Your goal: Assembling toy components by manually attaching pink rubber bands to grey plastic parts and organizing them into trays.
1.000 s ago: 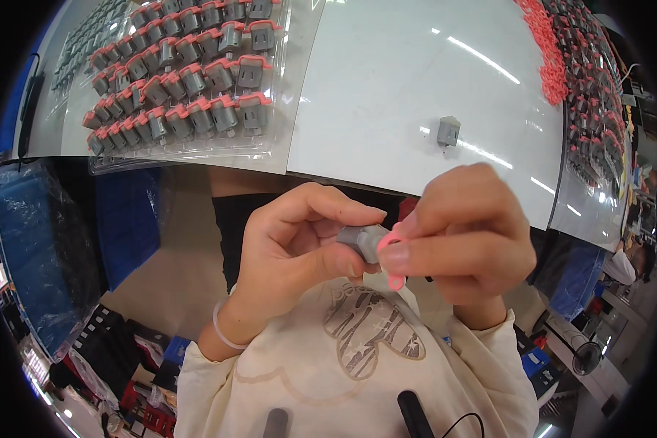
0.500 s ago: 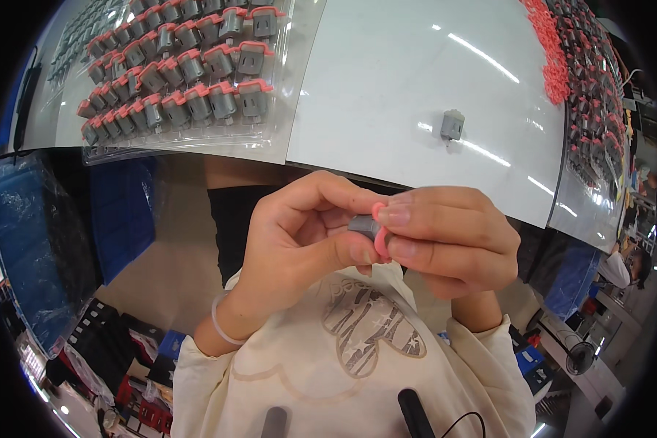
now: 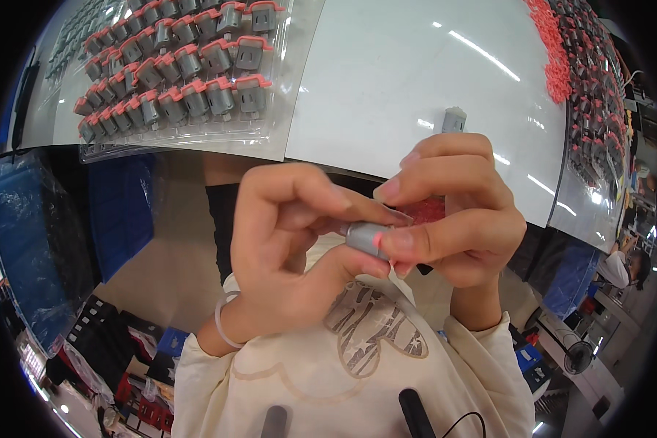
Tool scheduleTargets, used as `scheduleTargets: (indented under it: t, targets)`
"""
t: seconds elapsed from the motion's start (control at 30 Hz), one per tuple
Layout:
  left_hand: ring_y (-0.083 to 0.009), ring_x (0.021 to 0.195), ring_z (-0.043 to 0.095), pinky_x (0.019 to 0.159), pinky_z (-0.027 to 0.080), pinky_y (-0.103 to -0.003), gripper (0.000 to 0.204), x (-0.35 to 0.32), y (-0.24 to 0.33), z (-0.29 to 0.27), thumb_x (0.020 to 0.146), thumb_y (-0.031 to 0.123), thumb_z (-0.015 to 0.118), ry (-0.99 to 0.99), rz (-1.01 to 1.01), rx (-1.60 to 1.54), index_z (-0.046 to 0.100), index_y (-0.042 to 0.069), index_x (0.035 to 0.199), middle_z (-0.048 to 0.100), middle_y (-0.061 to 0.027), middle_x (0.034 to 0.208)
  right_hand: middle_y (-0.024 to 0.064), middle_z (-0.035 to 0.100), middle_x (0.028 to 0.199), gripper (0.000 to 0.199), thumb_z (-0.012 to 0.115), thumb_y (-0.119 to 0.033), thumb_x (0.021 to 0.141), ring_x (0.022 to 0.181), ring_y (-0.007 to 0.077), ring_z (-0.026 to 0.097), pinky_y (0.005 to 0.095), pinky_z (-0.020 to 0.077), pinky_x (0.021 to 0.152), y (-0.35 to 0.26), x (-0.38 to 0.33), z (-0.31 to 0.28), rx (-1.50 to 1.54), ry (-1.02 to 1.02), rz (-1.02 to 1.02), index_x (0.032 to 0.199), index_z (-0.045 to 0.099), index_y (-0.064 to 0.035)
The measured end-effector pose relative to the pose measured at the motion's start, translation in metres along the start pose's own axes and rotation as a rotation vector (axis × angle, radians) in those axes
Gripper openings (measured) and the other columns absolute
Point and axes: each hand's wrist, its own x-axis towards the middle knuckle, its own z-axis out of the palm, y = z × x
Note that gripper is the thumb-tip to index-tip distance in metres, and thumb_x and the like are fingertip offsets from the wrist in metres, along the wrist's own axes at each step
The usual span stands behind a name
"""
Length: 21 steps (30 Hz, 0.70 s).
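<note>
Head view: both hands (image 3: 277, 241) (image 3: 467, 219) pinch a grey motor (image 3: 365, 239) near the white table's edge (image 3: 321, 163), well right of the tray (image 3: 197, 141).

Grey motor (image 3: 363, 239), white tabletop (image 3: 372, 95)

On the bench (image 3: 372, 95), the white middle part gives wide room for a hand to pass. The plastic tray (image 3: 261, 133) of motors blocks the left, the pile of pink pieces (image 3: 555, 69) the right; one loose motor (image 3: 455, 120) stands just beyond the right hand (image 3: 463, 212).
</note>
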Motion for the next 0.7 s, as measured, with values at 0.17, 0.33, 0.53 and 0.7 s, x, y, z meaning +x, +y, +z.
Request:
scheduleTargets:
  t: [0.17, 0.33, 0.53, 0.7]
  targets:
    - [-0.0345, 0.094, 0.064, 0.072, 0.057, -0.032, 0.029, -0.001, 0.001, -0.003, 0.075, -0.014, 0.067, -0.165, 0.203, 0.128, 0.041, -0.001, 0.073, 0.062, -0.031, 0.104, 0.0092, 0.063, 0.092, 0.005, 0.069, -0.028, 0.077, 0.086, 0.0249, 0.049, 0.0346, 0.0438, 0.074, 0.002, 0.0, 0.001, 0.154, -0.017, 0.02, 0.078, 0.07, -0.0231]
    - [-0.0324, 0.096, 0.064, 0.074, 0.055, -0.03, 0.033, -0.004, 0.003, -0.006, 0.073, -0.014, 0.068, -0.25, 0.28, 0.293, 0.038, -0.001, 0.072, 0.062, -0.0306, 0.104, 0.0113, 0.061, 0.091, 0.002, 0.071, -0.023, 0.076, 0.086, 0.0255, 0.049, 0.0371, 0.0426, 0.076, 0.001, 0.0, 0.003, 0.301, -0.054, 0.045, 0.078, 0.07, -0.0219]
    - [-0.0208, 0.088, 0.064, 0.074, 0.053, -0.029, 0.042, -0.001, -0.001, -0.014, 0.078, -0.014, 0.064, -0.069, 0.214, 0.246, 0.031, 0.002, 0.097, 0.062, -0.0286, 0.096, 0.0154, 0.055, 0.097, 0.017, 0.075, -0.021, 0.072, 0.085, 0.0247, 0.05, 0.0361, 0.0403, 0.076, 0.017, 0.003, 0.015, 0.462, -0.054, 0.158, 0.083, 0.069, -0.01]
    - [-0.0186, 0.091, 0.062, 0.079, 0.052, -0.03, 0.041, 0.005, 0.005, -0.027, 0.079, -0.012, 0.064, -0.033, 0.043, 0.08, 0.034, 0.003, 0.102, 0.06, -0.0223, 0.104, 0.0129, 0.053, 0.094, 0.033, 0.08, -0.031, 0.069, 0.077, 0.0191, 0.052, 0.0267, 0.041, 0.064, 0.007, 0.02, 0.022, 0.312, -0.012, 0.156, 0.09, 0.07, -0.007]
